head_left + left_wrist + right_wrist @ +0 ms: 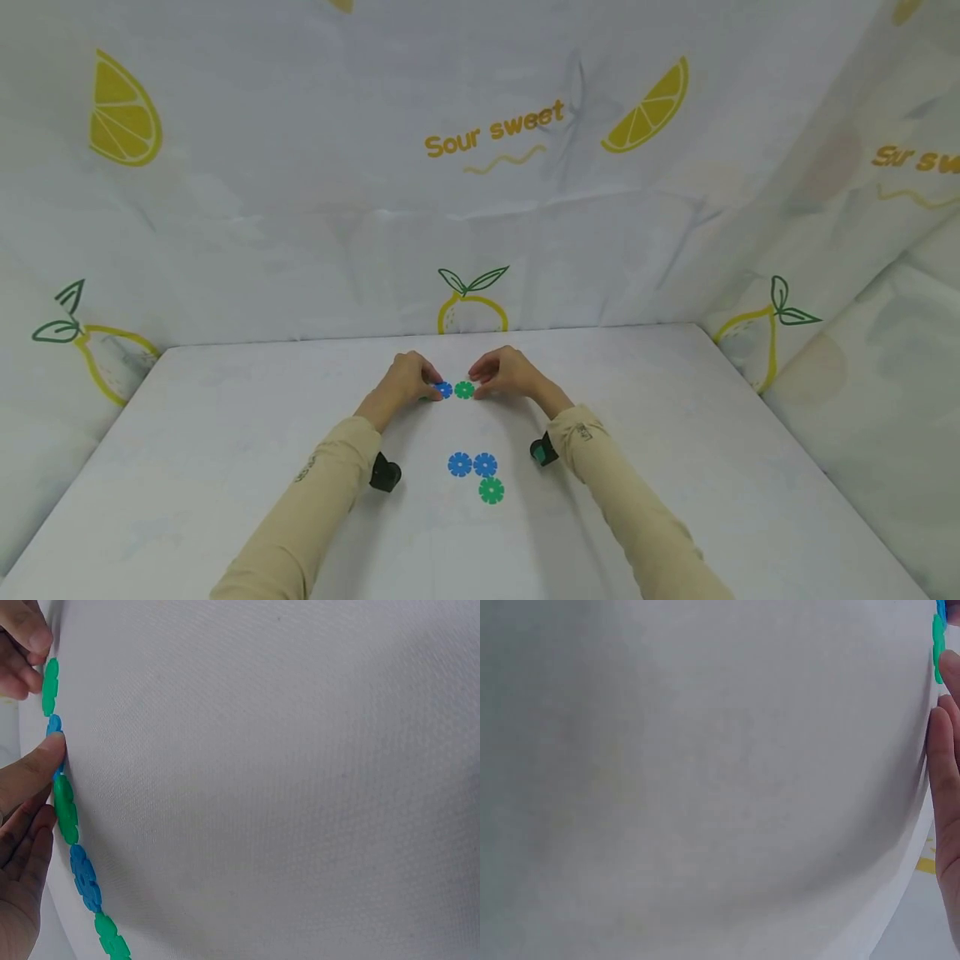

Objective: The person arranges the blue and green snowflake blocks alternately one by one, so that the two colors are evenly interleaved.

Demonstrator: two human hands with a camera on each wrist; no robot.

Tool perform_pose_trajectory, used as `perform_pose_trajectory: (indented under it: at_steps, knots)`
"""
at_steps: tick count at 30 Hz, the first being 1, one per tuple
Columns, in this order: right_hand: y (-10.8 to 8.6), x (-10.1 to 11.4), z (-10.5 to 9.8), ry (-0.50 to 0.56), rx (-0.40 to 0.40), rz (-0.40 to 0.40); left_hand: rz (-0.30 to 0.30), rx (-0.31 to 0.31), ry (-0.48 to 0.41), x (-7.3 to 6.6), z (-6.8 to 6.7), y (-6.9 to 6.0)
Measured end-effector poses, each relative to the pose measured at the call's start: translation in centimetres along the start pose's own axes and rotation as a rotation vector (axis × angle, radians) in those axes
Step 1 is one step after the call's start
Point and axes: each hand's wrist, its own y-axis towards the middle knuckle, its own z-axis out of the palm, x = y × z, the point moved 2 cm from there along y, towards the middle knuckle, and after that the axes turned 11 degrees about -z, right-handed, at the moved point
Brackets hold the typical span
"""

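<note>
My left hand (406, 379) pinches a blue snowflake-shaped interlocking disc (446, 389) between thumb and fingers near the back of the table. Just right of it lies a green interlocking disc (465, 390), its right edge held by the thumb and fingers of my right hand (512, 373). In the left wrist view, the blue disc (54, 724) is partly covered by my left thumb. Beyond it a green disc (66, 810), another blue disc (85, 877) and a green one (112, 937) continue the row; the left hand mostly hides these from the head view.
Nearer the front on the white table (225, 467) lie two blue discs (460, 464) side by side and a green disc (491, 490) below them. A white lemon-print cloth (300, 250) hangs behind. Dark wrist cameras (386, 473) sit beneath the sleeves.
</note>
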Motion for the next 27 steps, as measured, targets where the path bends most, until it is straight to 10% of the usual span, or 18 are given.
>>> perform_pose_trajectory:
  at_steps: [27]
  knots:
    - [0.37, 0.51, 0.63, -0.085, 0.025, -0.02, 0.036, 0.017, 0.093, -0.35, -0.02, 0.18]
